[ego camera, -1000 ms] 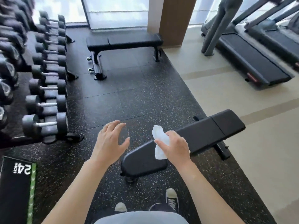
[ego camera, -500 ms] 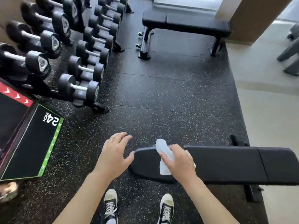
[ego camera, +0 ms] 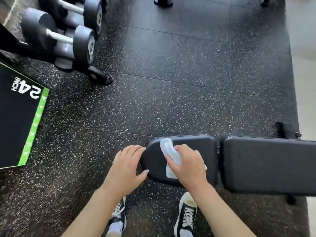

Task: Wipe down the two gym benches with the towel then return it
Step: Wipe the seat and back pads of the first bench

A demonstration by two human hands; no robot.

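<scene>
One black padded vinyl gym bench lies at four o'clock. The right hand clutches one crumpled white towel on its pad; the left hand, fingers spread, touches the pad's end. Two grey dumbbells sit at eleven.

Towel on bench, dumbbells far-left.

Both forearms are bare, with no sleeves, and neither the left hand nor the right hand shows rings or a watch. The person wears black canvas sneakers with white laces, pale toe caps and white socks.
</scene>
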